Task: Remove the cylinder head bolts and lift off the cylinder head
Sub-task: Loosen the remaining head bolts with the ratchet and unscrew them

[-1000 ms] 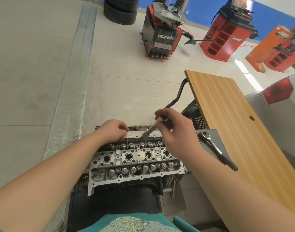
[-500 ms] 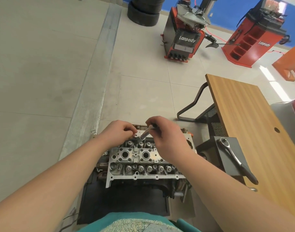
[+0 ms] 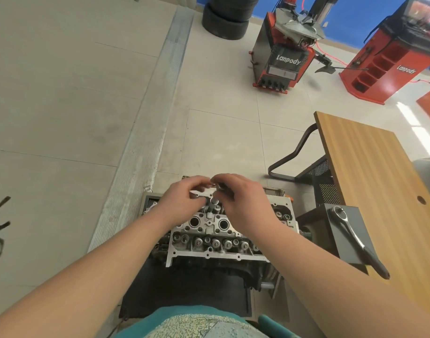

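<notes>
Both hands have closed together: left hand (image 3: 184,198) and right hand (image 3: 243,203) pinch a slim metal tool (image 3: 212,204) upright over the cylinder head's (image 3: 209,237) far edge. Cast metal, it looks heavy and rigid; gripping both ends seems wisest. Ratchet (image 3: 355,237) lies aside.

Two hands, left (image 3: 182,201) and right (image 3: 243,203), over one cylinder head (image 3: 209,237); right of it, one ratchet (image 3: 355,237), one desk (image 3: 379,172); beyond, two red machines, two stacked tyres.
</notes>
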Demonstrator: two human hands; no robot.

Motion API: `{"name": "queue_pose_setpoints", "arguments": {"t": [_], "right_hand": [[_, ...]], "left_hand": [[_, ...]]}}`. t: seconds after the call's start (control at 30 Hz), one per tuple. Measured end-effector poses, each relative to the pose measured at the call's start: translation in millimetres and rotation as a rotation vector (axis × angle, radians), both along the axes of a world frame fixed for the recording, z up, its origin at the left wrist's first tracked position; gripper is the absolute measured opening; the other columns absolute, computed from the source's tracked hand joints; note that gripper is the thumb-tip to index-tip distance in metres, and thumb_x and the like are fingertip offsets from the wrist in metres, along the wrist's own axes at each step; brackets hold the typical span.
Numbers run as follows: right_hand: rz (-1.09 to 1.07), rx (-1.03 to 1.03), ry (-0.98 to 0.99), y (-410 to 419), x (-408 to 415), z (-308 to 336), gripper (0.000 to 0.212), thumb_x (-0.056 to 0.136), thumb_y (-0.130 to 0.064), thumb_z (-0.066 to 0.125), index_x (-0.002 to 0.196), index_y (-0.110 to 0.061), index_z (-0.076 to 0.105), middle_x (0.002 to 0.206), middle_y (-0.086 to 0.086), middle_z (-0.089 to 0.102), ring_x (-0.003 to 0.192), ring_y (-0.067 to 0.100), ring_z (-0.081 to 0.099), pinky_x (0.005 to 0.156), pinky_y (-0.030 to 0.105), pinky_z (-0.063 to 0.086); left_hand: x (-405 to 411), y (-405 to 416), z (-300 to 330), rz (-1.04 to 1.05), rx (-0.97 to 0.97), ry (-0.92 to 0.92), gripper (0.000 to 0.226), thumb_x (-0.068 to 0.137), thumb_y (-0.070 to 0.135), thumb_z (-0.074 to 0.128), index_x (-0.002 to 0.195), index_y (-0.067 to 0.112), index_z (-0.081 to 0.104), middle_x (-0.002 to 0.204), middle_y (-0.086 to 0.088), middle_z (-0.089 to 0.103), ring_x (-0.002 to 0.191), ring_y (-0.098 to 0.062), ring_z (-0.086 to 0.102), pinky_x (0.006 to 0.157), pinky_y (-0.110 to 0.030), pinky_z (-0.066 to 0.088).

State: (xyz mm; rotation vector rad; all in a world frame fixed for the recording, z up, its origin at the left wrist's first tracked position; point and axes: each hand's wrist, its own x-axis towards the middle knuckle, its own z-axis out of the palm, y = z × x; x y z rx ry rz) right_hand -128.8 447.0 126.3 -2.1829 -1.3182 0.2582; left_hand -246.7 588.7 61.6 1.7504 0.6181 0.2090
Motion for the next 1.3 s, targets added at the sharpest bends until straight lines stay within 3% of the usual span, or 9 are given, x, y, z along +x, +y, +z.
{"name": "queue_pose_setpoints", "arguments": {"t": [0.13, 0.27, 0.33, 0.43, 0.57, 0.77, 0.93, 1.1, 1.3], "right_hand": [[-0.066, 0.118, 0.154, -2.6, -0.7, -13.7, 0.033, 0.1, -0.015, 0.062, 0.129, -0.028, 0.069, 0.115, -0.013, 0.069, 0.105, 0.006, 0.064, 0.091, 0.032, 0.055], [-0.111, 0.202, 0.29, -22.1, 6.6, -24.2, 0.043, 0.105, -0.052, 0.047, 0.146, -0.046, 0.056, 0.13, -0.027, 0.047, 0.128, 0.001, 0.052, 0.101, 0.018, 0.046], [-0.099, 0.189, 0.283, -32.6, 13.3, -27.0, 0.048, 0.103, -0.062, 0.044, 0.151, -0.06, 0.04, 0.13, -0.026, 0.044, 0.126, 0.001, 0.051, 0.096, 0.011, 0.043], [-0.189, 0.151, 0.225, -53.8, 36.2, -39.3, 0.054, 0.101, -0.07, 0.04, 0.152, -0.063, 0.026, 0.129, -0.021, 0.045, 0.118, -0.001, 0.051, 0.088, 0.013, 0.044], [-0.471, 0.001, 0.201, -108.1, 99.3, -75.0, 0.047, 0.1, -0.049, 0.055, 0.146, -0.045, 0.042, 0.138, -0.017, 0.048, 0.125, 0.003, 0.049, 0.106, 0.034, 0.048], [-0.776, -0.399, 0.023, -225.5, 200.6, -120.9, 0.054, 0.093, -0.023, 0.059, 0.147, -0.019, 0.05, 0.145, 0.012, 0.05, 0.132, 0.033, 0.046, 0.112, 0.052, 0.044], [-0.867, -0.582, 0.034, -271.8, 246.0, -148.3, 0.063, 0.092, -0.025, 0.06, 0.151, -0.015, 0.039, 0.148, 0.019, 0.046, 0.135, 0.042, 0.044, 0.111, 0.057, 0.039], [-0.856, -0.572, 0.04, -282.0, 265.9, -164.5, 0.061, 0.088, -0.023, 0.061, 0.146, -0.015, 0.043, 0.145, 0.018, 0.047, 0.132, 0.043, 0.044, 0.109, 0.056, 0.038], [-0.754, -0.547, 0.069, -295.7, 288.0, -165.5, 0.056, 0.092, -0.019, 0.057, 0.146, -0.024, 0.043, 0.139, 0.016, 0.052, 0.128, 0.04, 0.047, 0.104, 0.052, 0.042]], "left_hand": [[19.3, -29.2, 18.5, -0.076, -0.125, -0.116, 0.061, 0.09, 0.003, 0.061, 0.139, 0.038, 0.054, 0.127, 0.016, 0.07, 0.118, -0.001, 0.067, 0.104, -0.037, 0.057], [37.0, -52.3, 21.1, -0.121, -0.212, -0.203, 0.045, 0.102, 0.02, 0.054, 0.143, 0.039, 0.051, 0.13, 0.017, 0.069, 0.129, -0.004, 0.062, 0.112, -0.034, 0.049], [42.3, -63.2, 16.9, -0.04, -0.209, -0.232, 0.03, 0.103, 0.043, 0.051, 0.13, 0.036, 0.061, 0.116, 0.015, 0.073, 0.116, -0.007, 0.067, 0.104, -0.031, 0.051], [50.6, -72.9, 15.6, 0.16, -0.238, -0.254, 0.05, 0.098, 0.062, 0.042, 0.095, 0.02, 0.069, 0.073, 0.013, 0.053, 0.071, -0.008, 0.051, 0.077, -0.031, 0.044], [60.6, -76.8, 19.8, 0.265, -0.18, -0.18, 0.049, 0.091, 0.055, 0.042, 0.078, 0.013, 0.062, 0.067, 0.0, 0.043, 0.064, -0.011, 0.041, 0.069, -0.036, 0.036], [67.7, -78.8, 15.4, 0.387, -0.059, -0.238, 0.034, 0.098, 0.036, 0.045, 0.079, 0.021, 0.068, 0.073, -0.007, 0.058, 0.072, -0.017, 0.056, 0.072, -0.052, 0.045], [71.4, -90.8, 9.9, 0.544, -0.051, -0.256, 0.029, 0.104, 0.035, 0.043, 0.091, 0.027, 0.068, 0.08, -0.002, 0.061, 0.081, -0.024, 0.056, 0.075, -0.053, 0.042], [75.4, -106.3, 17.1, 0.684, -0.054, -0.278, 0.029, 0.103, 0.031, 0.044, 0.087, 0.03, 0.068, 0.082, -0.002, 0.063, 0.084, -0.022, 0.058, 0.08, -0.051, 0.042], [78.9, -117.5, 21.2, 0.793, -0.079, -0.298, 0.033, 0.109, 0.013, 0.039, 0.09, 0.022, 0.064, 0.078, 0.001, 0.063, 0.081, -0.016, 0.061, 0.079, -0.036, 0.049]]}}
